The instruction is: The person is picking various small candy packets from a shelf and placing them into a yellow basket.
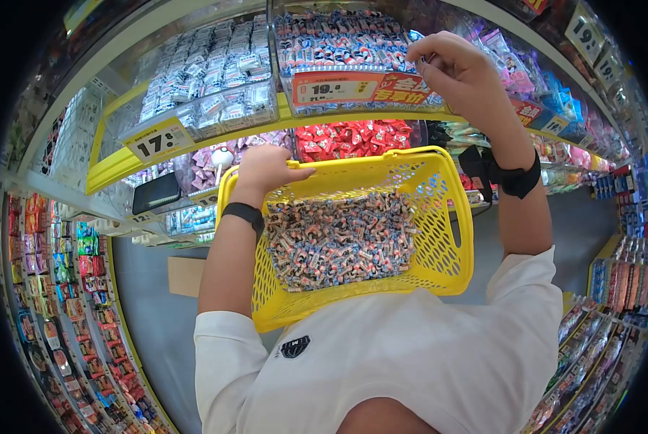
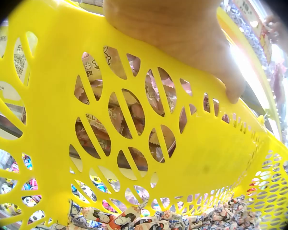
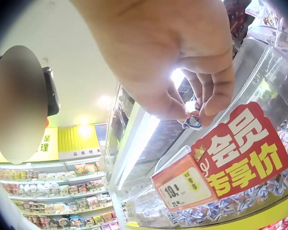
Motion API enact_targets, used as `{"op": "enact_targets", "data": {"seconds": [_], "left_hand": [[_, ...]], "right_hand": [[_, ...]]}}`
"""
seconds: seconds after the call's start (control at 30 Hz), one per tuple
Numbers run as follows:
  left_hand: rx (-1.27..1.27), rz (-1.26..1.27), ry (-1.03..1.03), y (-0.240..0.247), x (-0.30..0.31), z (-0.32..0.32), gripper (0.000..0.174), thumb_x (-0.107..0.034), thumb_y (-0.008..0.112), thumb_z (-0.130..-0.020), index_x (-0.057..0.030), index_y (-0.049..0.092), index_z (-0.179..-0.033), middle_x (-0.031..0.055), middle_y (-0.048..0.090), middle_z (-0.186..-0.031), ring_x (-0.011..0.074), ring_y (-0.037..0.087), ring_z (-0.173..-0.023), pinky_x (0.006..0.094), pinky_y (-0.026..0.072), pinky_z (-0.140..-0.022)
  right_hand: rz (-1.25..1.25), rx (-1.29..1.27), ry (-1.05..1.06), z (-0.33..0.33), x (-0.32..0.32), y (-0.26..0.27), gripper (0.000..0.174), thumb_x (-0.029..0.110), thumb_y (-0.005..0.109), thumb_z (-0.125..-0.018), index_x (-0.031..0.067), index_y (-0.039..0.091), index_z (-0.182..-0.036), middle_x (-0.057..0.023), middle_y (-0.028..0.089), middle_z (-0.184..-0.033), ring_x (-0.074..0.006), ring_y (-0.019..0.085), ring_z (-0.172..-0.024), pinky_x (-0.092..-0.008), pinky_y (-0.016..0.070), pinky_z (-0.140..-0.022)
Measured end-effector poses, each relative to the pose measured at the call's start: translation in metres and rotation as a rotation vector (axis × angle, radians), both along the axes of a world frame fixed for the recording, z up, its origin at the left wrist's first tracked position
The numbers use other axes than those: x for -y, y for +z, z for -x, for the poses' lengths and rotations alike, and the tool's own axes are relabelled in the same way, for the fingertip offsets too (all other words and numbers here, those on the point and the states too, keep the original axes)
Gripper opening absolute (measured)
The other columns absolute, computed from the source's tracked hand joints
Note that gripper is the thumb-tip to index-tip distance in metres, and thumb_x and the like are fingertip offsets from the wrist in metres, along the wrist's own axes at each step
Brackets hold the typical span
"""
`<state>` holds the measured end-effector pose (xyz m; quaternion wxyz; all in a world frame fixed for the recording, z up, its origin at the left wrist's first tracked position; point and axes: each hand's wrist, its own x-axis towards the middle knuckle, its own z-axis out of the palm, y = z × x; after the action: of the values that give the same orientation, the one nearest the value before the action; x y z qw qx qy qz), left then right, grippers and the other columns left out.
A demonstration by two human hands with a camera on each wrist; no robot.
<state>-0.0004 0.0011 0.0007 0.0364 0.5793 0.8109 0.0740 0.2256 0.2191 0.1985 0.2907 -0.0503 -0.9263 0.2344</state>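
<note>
My left hand [image 1: 266, 168] grips the far rim of a yellow basket [image 1: 450, 217], thumb over the edge; in the left wrist view the hand [image 2: 168, 28] lies on the rim above the perforated wall. Many small wrapped candies [image 1: 338, 242] fill the basket's bottom. My right hand [image 1: 457, 69] is raised at the front of a clear bin of blue-and-white wrapped candies [image 1: 345, 54]. Up close in the right wrist view, the right hand [image 3: 177, 62] pinches a small blue-and-white wrapped candy [image 3: 193, 122] between thumb and fingers, above the red-and-orange price sign [image 3: 182, 184].
Left of that bin stands another clear bin of white-wrapped candies [image 1: 215, 61], with a 17.8 price tag [image 1: 157, 145]. Red-wrapped candies [image 1: 353, 139] lie on the shelf below. A brown cardboard piece [image 1: 185, 276] is on the floor. Stocked shelves line both sides.
</note>
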Motion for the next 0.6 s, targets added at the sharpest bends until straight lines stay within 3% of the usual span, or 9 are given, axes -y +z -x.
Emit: {"op": "enact_targets", "data": {"seconds": [0.1,0.2,0.3,0.4,0.5,0.6], "left_hand": [[0.003,0.007,0.001,0.0,0.0,0.0,0.068,-0.075,0.063,-0.07,-0.0078,0.07,-0.069,0.0116,0.065,-0.067,0.0301,0.065,-0.066,0.0429,0.051,-0.063],[-0.002,-0.001,-0.003,-0.001,0.0,0.001,0.068,-0.075,0.063,-0.07,-0.0078,0.07,-0.068,0.0116,0.065,-0.066,0.0301,0.065,-0.066,0.0429,0.0507,-0.062],[-0.001,-0.005,-0.003,-0.003,-0.001,0.001,0.068,-0.075,0.064,-0.07,-0.0078,0.07,-0.067,0.0117,0.065,-0.066,0.0301,0.064,-0.065,0.0428,0.0504,-0.062],[-0.002,-0.011,-0.007,-0.004,-0.001,0.002,0.068,-0.075,0.064,-0.07,-0.0078,0.07,-0.067,0.0116,0.064,-0.065,0.0299,0.064,-0.065,0.0427,0.0503,-0.061],[-0.009,-0.019,-0.009,-0.004,0.0,0.001,0.068,-0.075,0.064,-0.07,-0.0078,0.069,-0.067,0.0116,0.064,-0.065,0.0299,0.064,-0.065,0.0427,0.0503,-0.061],[-0.012,-0.021,-0.008,-0.005,0.0,0.002,0.068,-0.075,0.064,-0.07,-0.0079,0.069,-0.066,0.0116,0.064,-0.065,0.0299,0.064,-0.064,0.0427,0.0503,-0.061]], "right_hand": [[0.078,0.162,-0.149,0.01,-0.017,0.005,0.015,0.006,0.062,-0.089,0.0034,0.066,-0.103,0.0034,0.052,-0.08,-0.0024,0.046,-0.065,-0.02,0.0384,-0.059],[-0.102,0.189,-0.128,0.022,-0.041,0.01,0.014,0.009,0.062,-0.089,0.0027,0.066,-0.102,0.0032,0.051,-0.075,-0.0028,0.047,-0.065,-0.0211,0.0391,-0.058],[-0.008,0.272,-0.111,0.031,-0.055,0.014,0.016,0.014,0.061,-0.09,0.0036,0.067,-0.1,0.0,0.056,-0.074,-0.006,0.051,-0.065,-0.0232,0.0425,-0.059],[-0.234,0.369,-0.171,0.045,-0.068,0.019,0.02,0.02,0.06,-0.09,0.0038,0.068,-0.1,-0.0051,0.063,-0.078,-0.0109,0.058,-0.069,-0.0258,0.0479,-0.062],[-0.263,0.53,-0.272,0.052,-0.048,0.037,0.023,0.021,0.056,-0.086,0.0037,0.069,-0.094,-0.0181,0.068,-0.083,-0.0327,0.065,-0.079,-0.0425,0.0498,-0.073],[-0.231,0.61,-0.235,0.065,-0.068,0.026,0.026,0.024,0.058,-0.089,0.0027,0.068,-0.099,-0.0085,0.067,-0.08,-0.0156,0.064,-0.07,-0.0301,0.0525,-0.063]]}}
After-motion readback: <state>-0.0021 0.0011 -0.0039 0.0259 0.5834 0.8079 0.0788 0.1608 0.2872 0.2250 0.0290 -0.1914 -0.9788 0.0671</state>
